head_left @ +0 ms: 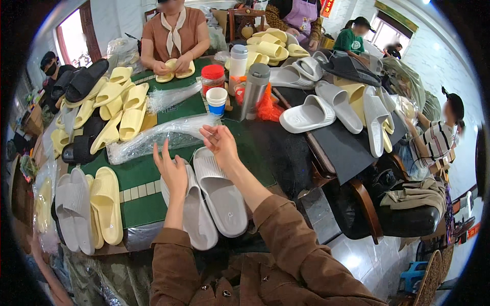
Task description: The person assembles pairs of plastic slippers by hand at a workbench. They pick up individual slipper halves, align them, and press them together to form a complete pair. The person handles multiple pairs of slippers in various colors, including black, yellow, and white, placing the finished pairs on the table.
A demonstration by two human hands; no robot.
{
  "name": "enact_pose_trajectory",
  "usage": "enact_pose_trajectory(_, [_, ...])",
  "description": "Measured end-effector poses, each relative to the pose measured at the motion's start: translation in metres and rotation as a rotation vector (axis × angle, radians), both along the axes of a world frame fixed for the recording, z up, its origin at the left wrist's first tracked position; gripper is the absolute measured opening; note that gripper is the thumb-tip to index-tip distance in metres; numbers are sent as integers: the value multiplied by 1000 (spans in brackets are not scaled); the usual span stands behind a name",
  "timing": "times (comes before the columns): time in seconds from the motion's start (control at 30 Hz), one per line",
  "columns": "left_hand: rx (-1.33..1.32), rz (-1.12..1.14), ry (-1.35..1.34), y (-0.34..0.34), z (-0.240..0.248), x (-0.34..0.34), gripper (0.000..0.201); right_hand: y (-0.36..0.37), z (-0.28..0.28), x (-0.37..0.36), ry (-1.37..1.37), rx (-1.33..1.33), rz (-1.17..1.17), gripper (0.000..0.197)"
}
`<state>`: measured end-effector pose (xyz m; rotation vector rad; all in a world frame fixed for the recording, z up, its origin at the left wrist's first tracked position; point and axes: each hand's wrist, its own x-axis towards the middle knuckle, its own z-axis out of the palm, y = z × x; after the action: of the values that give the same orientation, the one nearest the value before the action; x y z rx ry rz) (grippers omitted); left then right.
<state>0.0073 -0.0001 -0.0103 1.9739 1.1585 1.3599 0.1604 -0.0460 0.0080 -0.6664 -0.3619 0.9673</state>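
A pair of grey slides [222, 196] lies on the table edge right in front of me, toes pointing away. My left hand [172, 171] hovers over the left slide, fingers spread and holding nothing I can see. Above the toe of the right slide, my right hand [222, 147] is raised with its fingers bent and apart; nothing shows in it. Just beyond both hands a stack of clear plastic bags [148, 140] stretches across the green mat [135, 176]. My wrists hide parts of the slides.
Yellow slides [107, 196] and grey slides [76, 209] stand at the near left, with a yellow pile [115, 102] behind them. Paper cups [217, 102], a red-lidded jar [213, 79] and a steel flask [255, 92] stand ahead. Grey slides [309, 115] cover the right table. Across, a person [176, 35] handles yellow slides.
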Motion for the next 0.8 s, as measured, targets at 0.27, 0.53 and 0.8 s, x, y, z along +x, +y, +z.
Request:
enact_pose_trajectory(0.27, [-58,-39,-33,-1,2,0,50,-104,40,74,-474,-109,-185,24])
enact_pose_trajectory(0.53, [16,-5,15,-3,2,2,44,-183,91,215,-1554,-858,-1077,41])
enact_pose_trajectory(0.8, [-24,3,20,-1,2,-2,37,-178,68,273,-1677,-1184,-829,45])
